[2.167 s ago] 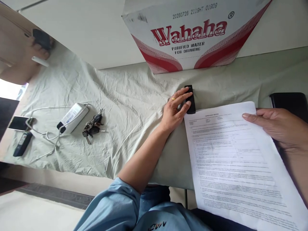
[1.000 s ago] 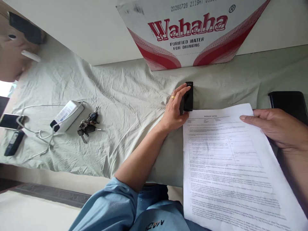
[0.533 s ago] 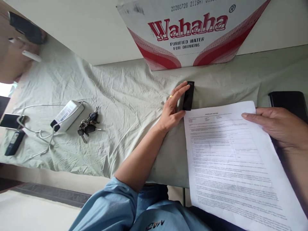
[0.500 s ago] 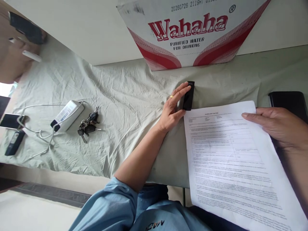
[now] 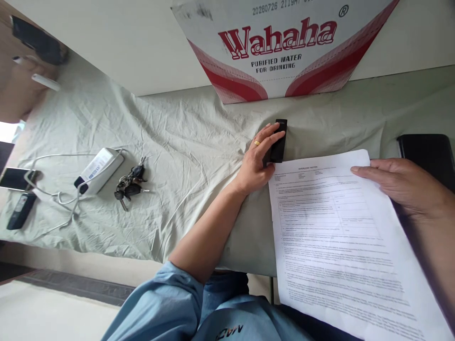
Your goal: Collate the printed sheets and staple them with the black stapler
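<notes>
A small black oblong stapler [image 5: 279, 150] lies on the cloth in front of the carton. Over it reaches my left hand [image 5: 255, 163], fingers across its top and left side, thumb bent at its near end by the paper's corner. My right hand [image 5: 405, 184] pinches the top right edge of printed sheets of paper [image 5: 330, 246], thumb on top and fingers beneath. The sheets are headed "Overleaf Notes" and slope down toward my lap. Their top left corner meets the near end of the stapler; whether it sits inside the jaw is hidden.
A Wahaha water carton [image 5: 284, 71] stands at the back. A black case [image 5: 426, 154] lies to the right. Leftward are keys [image 5: 131, 184], a white power strip [image 5: 101, 170] with cables, a phone [image 5: 17, 179] and a black device [image 5: 22, 210]. Another person's hand [image 5: 31, 80] shows at far left.
My right hand and the sheets have shifted slightly left. My left hand has edged a little right over the stapler, its fingers slightly more bent.
</notes>
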Motion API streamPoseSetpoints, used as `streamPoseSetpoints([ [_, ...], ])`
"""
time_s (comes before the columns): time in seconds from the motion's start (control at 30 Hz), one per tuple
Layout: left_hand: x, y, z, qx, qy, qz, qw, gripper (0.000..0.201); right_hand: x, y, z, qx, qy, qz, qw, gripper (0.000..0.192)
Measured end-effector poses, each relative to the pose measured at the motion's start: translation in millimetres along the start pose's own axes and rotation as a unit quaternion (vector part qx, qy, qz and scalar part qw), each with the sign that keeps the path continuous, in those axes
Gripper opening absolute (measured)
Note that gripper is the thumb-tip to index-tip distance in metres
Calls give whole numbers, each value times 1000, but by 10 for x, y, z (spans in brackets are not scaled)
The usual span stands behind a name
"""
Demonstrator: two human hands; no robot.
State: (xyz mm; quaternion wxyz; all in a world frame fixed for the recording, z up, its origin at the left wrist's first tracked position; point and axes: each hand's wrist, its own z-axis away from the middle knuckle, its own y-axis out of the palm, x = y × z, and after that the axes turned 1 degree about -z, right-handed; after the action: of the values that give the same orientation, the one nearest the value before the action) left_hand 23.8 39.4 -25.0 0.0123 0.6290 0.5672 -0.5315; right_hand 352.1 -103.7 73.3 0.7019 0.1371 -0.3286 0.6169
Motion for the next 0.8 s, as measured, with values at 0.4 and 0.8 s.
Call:
streamPoseSetpoints([
  [0.4, 10, 43, 2, -57, -40, 21, 997, 62, -16, 101, -21, 14, -25, 9, 1000, 30],
  [0.8, -50, 45, -30, -36, -9, 81, 996, 49, -33, 117, -3, -29, -65, 15, 997, 30],
])
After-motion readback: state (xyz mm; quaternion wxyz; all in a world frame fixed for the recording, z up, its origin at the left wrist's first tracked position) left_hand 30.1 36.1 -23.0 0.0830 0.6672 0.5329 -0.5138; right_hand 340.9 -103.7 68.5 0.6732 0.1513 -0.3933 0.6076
